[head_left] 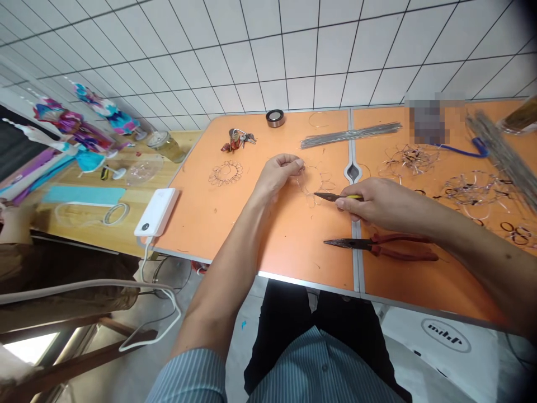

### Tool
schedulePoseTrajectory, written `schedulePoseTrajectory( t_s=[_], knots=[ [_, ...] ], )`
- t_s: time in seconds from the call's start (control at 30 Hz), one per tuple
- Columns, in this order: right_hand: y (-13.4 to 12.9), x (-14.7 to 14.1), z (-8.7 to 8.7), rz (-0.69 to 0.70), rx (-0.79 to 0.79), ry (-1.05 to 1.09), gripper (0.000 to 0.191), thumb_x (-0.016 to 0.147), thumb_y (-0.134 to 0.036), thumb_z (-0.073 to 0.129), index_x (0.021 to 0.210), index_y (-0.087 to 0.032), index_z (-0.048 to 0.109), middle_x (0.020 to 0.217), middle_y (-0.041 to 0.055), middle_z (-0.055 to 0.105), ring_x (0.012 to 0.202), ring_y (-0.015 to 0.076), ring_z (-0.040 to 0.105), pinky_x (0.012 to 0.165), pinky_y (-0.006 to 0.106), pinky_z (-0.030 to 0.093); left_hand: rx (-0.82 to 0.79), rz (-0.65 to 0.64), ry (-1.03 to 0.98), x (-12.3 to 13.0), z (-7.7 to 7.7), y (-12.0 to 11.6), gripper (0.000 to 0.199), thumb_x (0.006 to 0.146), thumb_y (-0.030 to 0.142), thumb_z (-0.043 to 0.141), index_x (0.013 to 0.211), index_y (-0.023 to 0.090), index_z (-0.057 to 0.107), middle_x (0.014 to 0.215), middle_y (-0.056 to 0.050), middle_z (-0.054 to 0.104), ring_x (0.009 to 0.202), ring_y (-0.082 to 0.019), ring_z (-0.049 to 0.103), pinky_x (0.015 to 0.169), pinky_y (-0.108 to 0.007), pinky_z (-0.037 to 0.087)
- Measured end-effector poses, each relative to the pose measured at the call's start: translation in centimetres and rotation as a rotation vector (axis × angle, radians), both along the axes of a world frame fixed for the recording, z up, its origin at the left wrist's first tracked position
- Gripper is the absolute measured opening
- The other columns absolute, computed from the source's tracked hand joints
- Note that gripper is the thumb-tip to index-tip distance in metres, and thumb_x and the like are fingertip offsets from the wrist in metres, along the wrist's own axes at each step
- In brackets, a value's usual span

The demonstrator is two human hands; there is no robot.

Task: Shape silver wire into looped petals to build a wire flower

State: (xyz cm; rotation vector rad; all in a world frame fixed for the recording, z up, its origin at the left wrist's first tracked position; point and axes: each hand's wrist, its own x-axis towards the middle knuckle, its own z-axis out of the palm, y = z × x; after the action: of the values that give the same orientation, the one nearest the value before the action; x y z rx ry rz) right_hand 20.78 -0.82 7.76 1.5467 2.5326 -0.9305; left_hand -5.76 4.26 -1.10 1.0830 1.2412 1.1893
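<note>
My left hand (282, 172) pinches the left side of a thin wire ring with small loops (323, 182), above the orange table (289, 246). My right hand (373, 204) is closed on small pliers (329, 196) with a yellow and black handle; their tips touch or nearly touch the ring's lower edge. Red-handled pliers (377, 245) lie below my right hand. A second looped wire ring (225, 173) lies flat to the left. Behind my hands is a bundle of straight wires (350, 135).
A tape roll (275, 118) and keys (238, 140) lie at the back. Tangled wire pieces (411, 159) spread on the right. A white power bank (157, 212) with a cable sits at the left edge. Another person's arm (15, 224) shows far left.
</note>
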Motion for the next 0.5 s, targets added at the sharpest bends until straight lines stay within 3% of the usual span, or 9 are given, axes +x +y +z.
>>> schedulePoseTrajectory(
  t_s=[0.13,0.27,0.33,0.4,0.5],
  knots=[
    [0.4,0.2,-0.1,0.0,-0.025,0.01,0.044,0.11,-0.046,0.057,0.072,-0.024,0.061,0.072,0.0026,0.065,0.068,0.0213,0.06,0.067,0.038,0.036,0.035,0.125,0.127,-0.4,-0.4,-0.3,0.026,0.095,0.042,0.087,0.102,0.021,0.073,0.106,-0.007,0.079,0.096,-0.017,0.073,0.09,-0.031,0.054],
    [0.6,0.8,-0.8,-0.017,0.001,-0.017,0.047,0.111,-0.051,0.056,0.073,-0.025,0.06,0.072,0.0037,0.066,0.07,0.023,0.062,0.067,0.038,0.035,0.247,0.277,0.467,-0.6,-0.9,-1.8,0.014,0.096,0.028,0.08,0.108,0.023,0.073,0.116,-0.008,0.076,0.101,-0.02,0.069,0.097,-0.036,0.055],
    [0.7,1.2,-1.3,-0.044,0.01,-0.034,0.047,0.112,-0.053,0.056,0.074,-0.025,0.061,0.07,0.0039,0.065,0.07,0.024,0.062,0.067,0.038,0.035,0.386,0.21,0.63,-0.6,-0.9,-2.8,0.017,0.095,0.02,0.075,0.111,0.024,0.076,0.122,-0.008,0.075,0.102,-0.022,0.068,0.099,-0.039,0.055],
    [0.9,1.5,-1.7,-0.063,0.011,-0.016,0.044,0.112,-0.053,0.056,0.079,-0.026,0.065,0.073,0.0044,0.067,0.073,0.0254,0.065,0.069,0.038,0.036,0.49,0.032,0.762,-0.6,-0.7,-3.8,0.023,0.097,0.013,0.068,0.112,0.027,0.078,0.118,-0.007,0.073,0.104,-0.023,0.069,0.096,-0.04,0.055],
    [1.2,2.0,-2.2,-0.067,0.028,0.022,0.04,0.111,-0.051,0.058,0.081,-0.026,0.065,0.076,0.0046,0.07,0.075,0.026,0.065,0.07,0.038,0.037,0.599,0.007,0.963,-0.3,-0.2,-4.8,0.028,0.099,0.011,0.062,0.111,0.03,0.079,0.119,-0.009,0.07,0.117,-0.028,0.067,0.098,-0.044,0.054]
  ],
)
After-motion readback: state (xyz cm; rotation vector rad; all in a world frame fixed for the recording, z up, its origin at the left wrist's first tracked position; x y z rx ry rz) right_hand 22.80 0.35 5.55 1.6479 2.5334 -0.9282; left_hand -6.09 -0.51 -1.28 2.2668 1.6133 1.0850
